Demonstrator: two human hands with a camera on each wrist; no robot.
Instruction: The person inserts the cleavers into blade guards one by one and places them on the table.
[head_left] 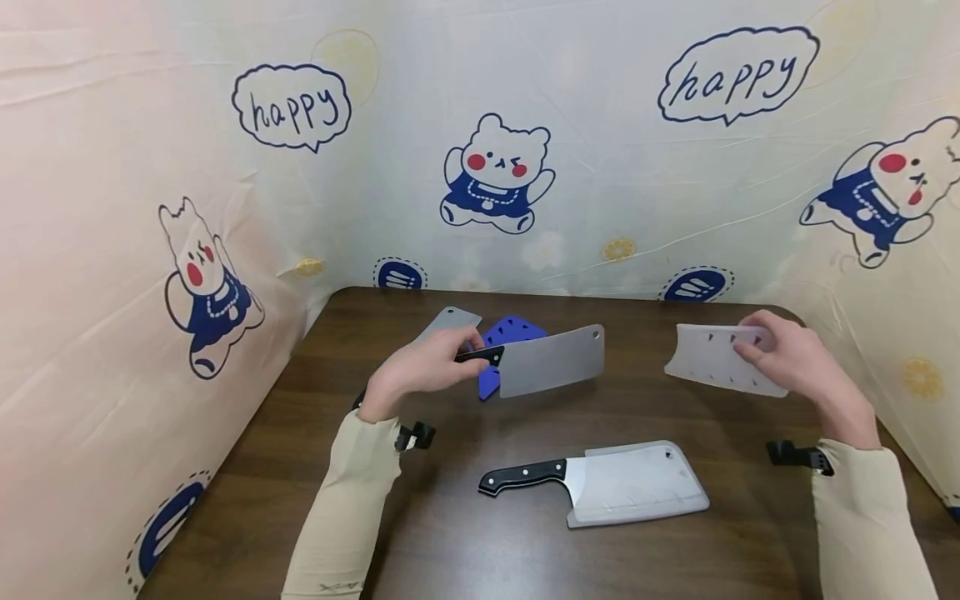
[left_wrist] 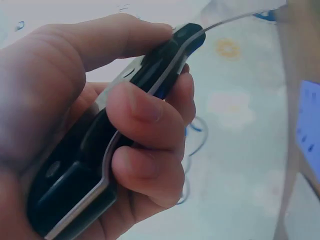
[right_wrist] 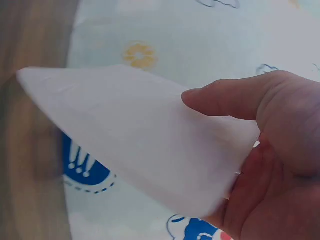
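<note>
I see a flat grey metal blade (head_left: 452,318) just beyond the left hand (head_left: 427,364), whose fingers wrap a black-handled silver cleaver (head_left: 553,362). That cleaver partly blocks a blue patterned plastic piece (head_left: 513,331) behind it. Between both grips, nearer the camera, lies a black-handled, white-covered cleaver (head_left: 637,483). The right hand (head_left: 798,354) pinches a white plastic sheath (head_left: 708,358).

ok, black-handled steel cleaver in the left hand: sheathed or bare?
Bare: the cleaver shows uncovered grey blade in the head view; the white plastic blade cover is apart, in the right hand.
</note>
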